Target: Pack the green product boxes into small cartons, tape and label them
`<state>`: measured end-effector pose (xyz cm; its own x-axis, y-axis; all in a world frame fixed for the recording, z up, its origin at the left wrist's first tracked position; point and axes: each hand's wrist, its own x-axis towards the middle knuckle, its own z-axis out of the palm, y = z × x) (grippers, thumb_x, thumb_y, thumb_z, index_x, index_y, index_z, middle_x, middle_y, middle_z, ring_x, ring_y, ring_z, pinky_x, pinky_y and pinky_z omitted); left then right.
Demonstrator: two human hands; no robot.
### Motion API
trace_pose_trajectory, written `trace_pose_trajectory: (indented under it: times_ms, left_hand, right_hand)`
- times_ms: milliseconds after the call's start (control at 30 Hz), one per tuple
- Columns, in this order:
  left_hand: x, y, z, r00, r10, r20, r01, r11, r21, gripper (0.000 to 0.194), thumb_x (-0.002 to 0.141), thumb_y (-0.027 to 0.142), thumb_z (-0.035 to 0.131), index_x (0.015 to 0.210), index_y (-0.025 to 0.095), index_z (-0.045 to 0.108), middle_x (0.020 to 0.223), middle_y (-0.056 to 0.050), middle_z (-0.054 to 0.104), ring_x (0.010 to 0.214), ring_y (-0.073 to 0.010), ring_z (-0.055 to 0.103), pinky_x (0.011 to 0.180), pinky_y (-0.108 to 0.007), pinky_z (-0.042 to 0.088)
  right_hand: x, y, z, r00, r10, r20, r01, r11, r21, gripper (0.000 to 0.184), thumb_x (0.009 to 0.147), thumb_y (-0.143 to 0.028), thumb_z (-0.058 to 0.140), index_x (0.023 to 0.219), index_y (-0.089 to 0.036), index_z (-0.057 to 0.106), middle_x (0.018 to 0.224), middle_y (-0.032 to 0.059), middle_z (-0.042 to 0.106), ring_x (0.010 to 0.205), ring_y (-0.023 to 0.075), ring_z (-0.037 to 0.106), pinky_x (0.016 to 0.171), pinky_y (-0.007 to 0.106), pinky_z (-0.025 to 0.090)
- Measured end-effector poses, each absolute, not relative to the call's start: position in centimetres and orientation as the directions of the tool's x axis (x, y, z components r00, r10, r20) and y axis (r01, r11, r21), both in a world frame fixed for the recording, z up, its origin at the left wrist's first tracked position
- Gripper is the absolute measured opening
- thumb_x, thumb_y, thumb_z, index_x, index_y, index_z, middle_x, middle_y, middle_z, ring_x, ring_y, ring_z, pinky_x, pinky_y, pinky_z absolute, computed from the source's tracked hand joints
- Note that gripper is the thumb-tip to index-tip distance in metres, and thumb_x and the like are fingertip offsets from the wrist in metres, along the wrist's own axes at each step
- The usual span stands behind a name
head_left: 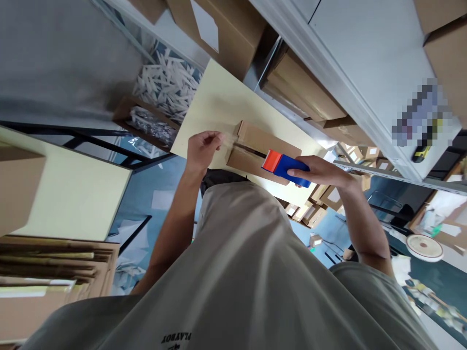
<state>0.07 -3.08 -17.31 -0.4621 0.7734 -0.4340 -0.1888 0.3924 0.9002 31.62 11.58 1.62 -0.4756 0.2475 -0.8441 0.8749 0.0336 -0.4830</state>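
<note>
A small brown cardboard box (pixel 268 138) lies on the pale yellow tabletop in front of me, with a dark gap running lengthwise between its top flaps. My right hand (pixel 310 170) is wrapped around a blue tape dispenser (pixel 292 170) with a red front end, held over the right part of the box. Just past the box's left end is my left hand (pixel 204 149), its thumb and finger pinched together. From that pinch a faint strip of clear tape (pixel 229 139) reaches toward the box; it is blurred.
Cardboard boxes (pixel 302 80) line a shelf behind the pale yellow table (pixel 197 107). A box of clear plastic (pixel 153 124) and a heap of white strips (pixel 168 82) lie to the left. Flattened cardboard (pixel 54 267) is stacked at lower left. A yellow-black cutter (pixel 425 146) rests on the upper-right shelf.
</note>
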Motion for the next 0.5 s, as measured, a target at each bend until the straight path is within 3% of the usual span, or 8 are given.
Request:
trace_pose_trajectory:
  times_ms: [267, 500]
  left_hand:
    - [3.2, -2.3, -23.0, -0.320, 0.702, -0.637, -0.384, 0.518, 0.764, 0.031, 0.085, 0.045, 0.089, 0.077, 0.019, 0.075, 0.076, -0.004, 0.071, 0.070, -0.0142, 0.062, 0.068, -0.028, 0.054]
    - [1.6, -3.2, -22.4, -0.574, 0.639, -0.512, -0.136, 0.542, 0.829, 0.024, 0.086, 0.043, 0.084, 0.092, 0.019, 0.082, 0.086, -0.003, 0.078, 0.072, -0.0131, 0.063, 0.062, -0.023, 0.049]
  right_hand:
    - [31.4, 11.7, -3.8, -0.456, 0.251, -0.853, 0.887, 0.053, -0.459, 0.065, 0.097, -0.086, 0.069, 0.098, -0.020, 0.068, 0.078, 0.0046, 0.078, 0.067, 0.0196, 0.073, 0.058, 0.030, 0.050]
    - [31.9, 11.8, -4.1, -0.499, 0.256, -0.828, 0.865, 0.083, -0.495, 0.067, 0.096, -0.088, 0.070, 0.087, -0.022, 0.065, 0.077, 0.0051, 0.074, 0.065, 0.0185, 0.069, 0.056, 0.031, 0.047]
